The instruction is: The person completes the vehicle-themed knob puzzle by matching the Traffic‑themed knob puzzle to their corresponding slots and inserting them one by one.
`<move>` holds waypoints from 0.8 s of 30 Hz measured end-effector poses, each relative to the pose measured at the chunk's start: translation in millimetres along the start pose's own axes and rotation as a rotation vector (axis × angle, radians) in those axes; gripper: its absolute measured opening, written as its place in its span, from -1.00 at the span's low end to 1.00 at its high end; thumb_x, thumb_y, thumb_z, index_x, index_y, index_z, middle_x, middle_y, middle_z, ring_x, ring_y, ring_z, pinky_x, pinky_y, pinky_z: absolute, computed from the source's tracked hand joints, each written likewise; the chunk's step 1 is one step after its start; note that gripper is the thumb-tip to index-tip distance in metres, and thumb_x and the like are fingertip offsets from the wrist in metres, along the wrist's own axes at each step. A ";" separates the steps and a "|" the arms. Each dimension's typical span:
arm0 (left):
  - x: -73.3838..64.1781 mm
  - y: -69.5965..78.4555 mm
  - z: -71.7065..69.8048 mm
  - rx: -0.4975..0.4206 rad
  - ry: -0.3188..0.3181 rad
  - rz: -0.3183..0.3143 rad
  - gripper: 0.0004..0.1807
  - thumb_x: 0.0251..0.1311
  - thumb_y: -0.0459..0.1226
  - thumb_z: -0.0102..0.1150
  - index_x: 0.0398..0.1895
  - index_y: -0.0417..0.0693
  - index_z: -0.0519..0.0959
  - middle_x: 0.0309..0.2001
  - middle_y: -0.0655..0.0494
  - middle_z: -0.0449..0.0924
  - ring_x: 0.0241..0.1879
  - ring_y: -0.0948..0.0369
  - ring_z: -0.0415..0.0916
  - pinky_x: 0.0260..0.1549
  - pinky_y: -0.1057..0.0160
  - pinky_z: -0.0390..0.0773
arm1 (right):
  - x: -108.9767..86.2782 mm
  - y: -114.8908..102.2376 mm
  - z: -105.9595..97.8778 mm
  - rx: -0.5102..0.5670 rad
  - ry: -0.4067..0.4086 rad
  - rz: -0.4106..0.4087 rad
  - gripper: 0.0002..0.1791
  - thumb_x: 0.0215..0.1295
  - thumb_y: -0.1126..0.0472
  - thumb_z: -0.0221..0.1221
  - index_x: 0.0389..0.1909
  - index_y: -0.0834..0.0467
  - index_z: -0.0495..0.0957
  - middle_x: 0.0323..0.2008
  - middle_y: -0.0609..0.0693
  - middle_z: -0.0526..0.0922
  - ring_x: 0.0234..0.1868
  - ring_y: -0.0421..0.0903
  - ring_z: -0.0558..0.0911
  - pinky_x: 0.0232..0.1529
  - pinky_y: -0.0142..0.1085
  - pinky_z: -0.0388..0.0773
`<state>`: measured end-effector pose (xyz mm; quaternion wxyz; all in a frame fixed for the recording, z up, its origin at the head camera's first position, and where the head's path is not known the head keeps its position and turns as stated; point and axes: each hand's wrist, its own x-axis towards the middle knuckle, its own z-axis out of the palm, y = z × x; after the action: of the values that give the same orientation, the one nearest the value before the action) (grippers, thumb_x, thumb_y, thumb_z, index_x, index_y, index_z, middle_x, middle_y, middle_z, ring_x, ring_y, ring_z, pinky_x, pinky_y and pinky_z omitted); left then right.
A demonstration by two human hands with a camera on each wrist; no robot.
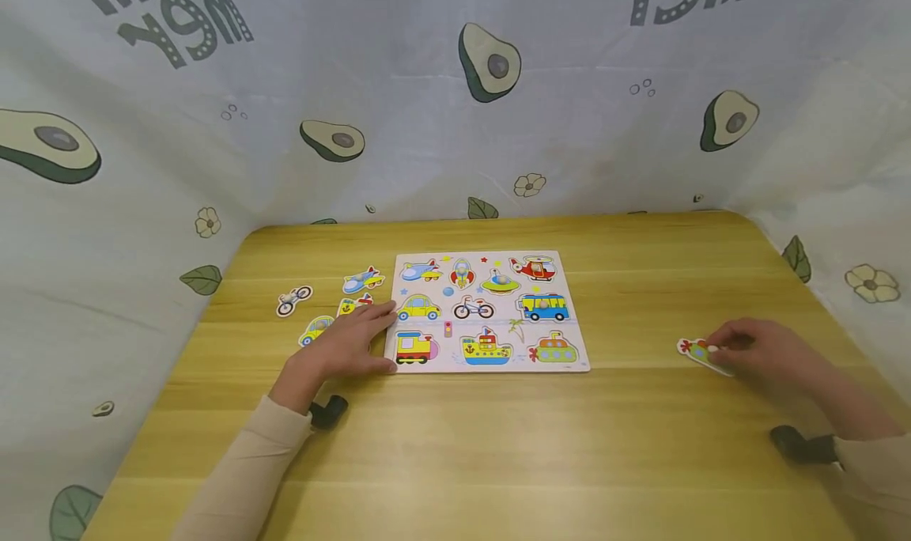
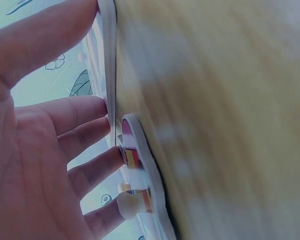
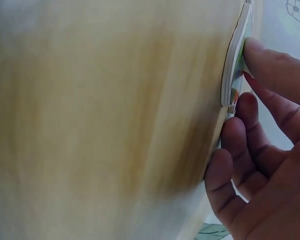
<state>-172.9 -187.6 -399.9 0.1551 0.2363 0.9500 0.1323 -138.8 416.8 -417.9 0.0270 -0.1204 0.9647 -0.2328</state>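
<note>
A pale puzzle board printed with vehicles lies on the table. My left hand rests at its left edge with fingers extended, thumb and fingertips at the rim. Partly under that hand is a boat piece; in the left wrist view its round knob shows close to the fingers. Off to the right, my right hand pinches a green submarine piece between thumb and index finger, low over the table. From the right wrist view, the submarine piece appears edge-on, the other fingers loosely curled.
Left of the board lie a motorcycle piece, an airplane piece and a yellow car piece. The wooden table meets a hanging cloth with avocado prints at the back and sides.
</note>
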 end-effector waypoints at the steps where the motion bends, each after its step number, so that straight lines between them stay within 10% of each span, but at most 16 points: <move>1: 0.2 0.5 0.2 -0.001 0.000 -0.001 -0.09 0.11 0.02 0.36 0.49 -0.11 0.25 0.57 0.01 0.10 0.55 -0.14 0.02 0.45 -0.26 0.15 | -1.2 -1.1 -0.4 -0.005 0.011 0.000 -0.90 0.12 0.17 0.41 -0.36 0.04 0.69 -0.43 -0.36 0.63 -0.36 -0.59 0.41 -0.36 -0.59 0.33; 24: -0.8 0.2 -0.8 0.003 0.003 0.010 -0.11 0.12 0.01 0.35 0.48 -0.14 0.27 0.56 -0.01 0.12 0.54 -0.16 0.04 0.44 -0.23 0.18 | 19.7 -54.4 -6.3 -0.046 0.066 -0.088 -0.90 0.17 0.25 0.37 -0.30 0.04 0.69 -0.40 -0.27 0.55 -0.40 -0.52 0.40 -0.40 -0.50 0.45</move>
<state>-172.4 -187.9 -399.0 0.1526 0.2410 0.9493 0.1321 -146.6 367.8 -387.3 -0.0178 -0.1555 0.9639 -0.2155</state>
